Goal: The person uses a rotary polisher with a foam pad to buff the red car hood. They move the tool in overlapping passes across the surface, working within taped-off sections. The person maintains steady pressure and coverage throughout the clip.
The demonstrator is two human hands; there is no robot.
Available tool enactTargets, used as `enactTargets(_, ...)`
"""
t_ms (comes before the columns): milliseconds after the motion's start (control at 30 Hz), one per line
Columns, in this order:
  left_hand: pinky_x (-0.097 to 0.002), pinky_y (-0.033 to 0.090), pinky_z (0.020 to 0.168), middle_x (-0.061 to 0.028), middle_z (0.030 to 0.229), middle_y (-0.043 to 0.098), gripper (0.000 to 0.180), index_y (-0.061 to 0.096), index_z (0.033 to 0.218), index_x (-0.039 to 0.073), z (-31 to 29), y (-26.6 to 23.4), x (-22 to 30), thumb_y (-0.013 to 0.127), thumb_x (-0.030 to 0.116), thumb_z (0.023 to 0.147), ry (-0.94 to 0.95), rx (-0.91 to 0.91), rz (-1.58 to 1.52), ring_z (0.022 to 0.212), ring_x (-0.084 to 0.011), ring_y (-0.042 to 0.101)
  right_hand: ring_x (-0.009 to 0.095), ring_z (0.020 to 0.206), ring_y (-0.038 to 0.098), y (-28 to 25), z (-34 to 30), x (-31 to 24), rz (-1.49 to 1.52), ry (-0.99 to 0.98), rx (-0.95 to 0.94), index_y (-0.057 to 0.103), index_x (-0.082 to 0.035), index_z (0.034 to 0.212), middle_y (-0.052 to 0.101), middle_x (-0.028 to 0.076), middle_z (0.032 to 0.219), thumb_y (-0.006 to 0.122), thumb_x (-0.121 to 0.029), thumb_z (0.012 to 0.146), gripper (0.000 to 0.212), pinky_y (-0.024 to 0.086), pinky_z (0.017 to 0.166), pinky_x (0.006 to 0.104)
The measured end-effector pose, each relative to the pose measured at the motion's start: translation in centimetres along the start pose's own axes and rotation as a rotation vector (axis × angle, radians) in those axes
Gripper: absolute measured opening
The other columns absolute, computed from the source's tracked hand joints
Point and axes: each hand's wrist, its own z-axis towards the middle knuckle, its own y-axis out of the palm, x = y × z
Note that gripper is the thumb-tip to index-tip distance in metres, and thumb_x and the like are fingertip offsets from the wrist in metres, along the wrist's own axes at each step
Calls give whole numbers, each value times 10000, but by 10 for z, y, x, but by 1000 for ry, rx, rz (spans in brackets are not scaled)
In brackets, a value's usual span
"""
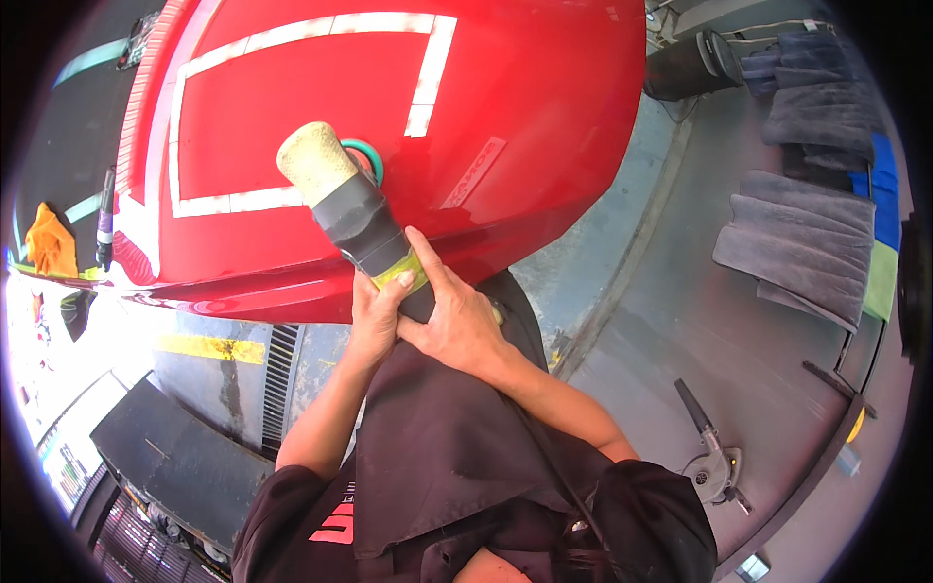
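Observation:
Both hands are on a car polisher (352, 225) with a dark body, a yellow-green band and a pale, worn head. The fingers of my left hand (377, 316) wrap its near end from the left, thumb on top. From the right, my right hand (455, 321) grips the same end, its index finger stretched along the body. A green pad (365, 160) shows beside the polisher's head; the rest is hidden underneath. Below it lies a glossy red car panel (544, 126), where white tape (316, 29) outlines a rough rectangle. The polisher's head is within that outline.
An orange cloth (51, 241) and a dark bottle-like object (105, 219) sit at far left. Grey towels (797, 243) hang at right, above a handheld blower (714, 466) on the floor. A black bin (692, 66) stands beyond the panel; a dark cart (180, 457) stands lower left.

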Motion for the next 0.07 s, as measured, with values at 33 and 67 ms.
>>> enactTargets(33, -377, 510, 1048, -86, 1262, 638, 600, 485, 1437, 39, 1, -1, -3, 765, 228, 942, -2, -1, 43, 1165, -181, 627, 488, 1194, 680, -1, -1, 0, 17, 4, 0, 187, -191, 1722, 634, 308, 1365, 850, -374, 852, 1109, 558, 989, 535)
enactTargets(67, -395, 486, 1096, -95, 1286, 629, 641, 472, 1464, 46, 3, 0, -6, 779, 237, 934, -4, -2, 87, 1205, -196, 613, 489, 1203, 678, -2, -4, 2, 35, 9, 1, 176, -197, 1724, 623, 309, 1387, 851, -384, 851, 1120, 559, 993, 529)
